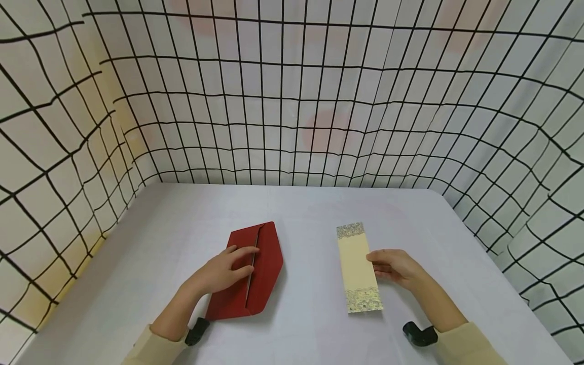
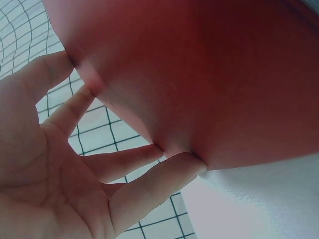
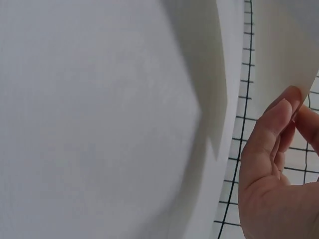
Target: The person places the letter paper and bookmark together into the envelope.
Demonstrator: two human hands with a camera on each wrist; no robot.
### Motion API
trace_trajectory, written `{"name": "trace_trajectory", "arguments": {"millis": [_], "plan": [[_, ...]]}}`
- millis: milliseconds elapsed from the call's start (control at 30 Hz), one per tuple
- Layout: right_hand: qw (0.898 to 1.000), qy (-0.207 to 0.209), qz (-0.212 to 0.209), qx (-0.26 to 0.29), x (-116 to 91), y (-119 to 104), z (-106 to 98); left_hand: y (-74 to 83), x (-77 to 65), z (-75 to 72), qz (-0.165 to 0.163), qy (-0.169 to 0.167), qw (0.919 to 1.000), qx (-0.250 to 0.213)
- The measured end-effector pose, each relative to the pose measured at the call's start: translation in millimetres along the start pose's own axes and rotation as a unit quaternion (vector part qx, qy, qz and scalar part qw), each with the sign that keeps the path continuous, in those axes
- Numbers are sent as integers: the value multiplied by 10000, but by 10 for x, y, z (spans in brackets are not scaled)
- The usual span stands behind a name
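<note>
Red envelope [image 1: 270, 263], one, gripped by left fingers [image 1: 242, 252], one cream card [image 1: 354, 264], two patterned ends [image 1: 363, 299], clamped between right fingers [image 1: 382, 256].

White table [image 1: 310, 263] — black-gridded walls [image 1: 292, 91]

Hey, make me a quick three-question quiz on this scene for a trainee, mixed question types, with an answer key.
1. Multiple choice: where does the right hand pinch the pale yellow card?
A) far patterned end
B) long edge
C) near patterned end
2. True or false: both hands touch the card.
3. Fill in the blank: the left hand touches an envelope coloured ____.

Key:
1. B, partway along the edge between the patterned ends.
2. False; only the right hand does.
3. Red.
</note>
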State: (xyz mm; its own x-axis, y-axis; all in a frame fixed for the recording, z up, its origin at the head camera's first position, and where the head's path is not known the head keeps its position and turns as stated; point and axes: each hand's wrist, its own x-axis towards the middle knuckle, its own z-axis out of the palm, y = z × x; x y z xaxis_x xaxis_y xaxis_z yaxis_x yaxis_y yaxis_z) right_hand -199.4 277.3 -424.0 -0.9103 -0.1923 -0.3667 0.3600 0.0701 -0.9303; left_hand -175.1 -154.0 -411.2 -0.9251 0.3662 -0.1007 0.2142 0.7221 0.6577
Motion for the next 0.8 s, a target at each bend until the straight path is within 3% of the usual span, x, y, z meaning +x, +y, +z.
{"name": "trace_trajectory", "arguments": {"millis": [300, 800], "plan": [[9974, -553, -343, 302, -53, -106, 223, 14, -17, -23, 21, -23, 10000, 3], [9938, -853, -552, 459, -29, -211, 590, -5, -2, -1, 23, -4, 10000, -23]]}}
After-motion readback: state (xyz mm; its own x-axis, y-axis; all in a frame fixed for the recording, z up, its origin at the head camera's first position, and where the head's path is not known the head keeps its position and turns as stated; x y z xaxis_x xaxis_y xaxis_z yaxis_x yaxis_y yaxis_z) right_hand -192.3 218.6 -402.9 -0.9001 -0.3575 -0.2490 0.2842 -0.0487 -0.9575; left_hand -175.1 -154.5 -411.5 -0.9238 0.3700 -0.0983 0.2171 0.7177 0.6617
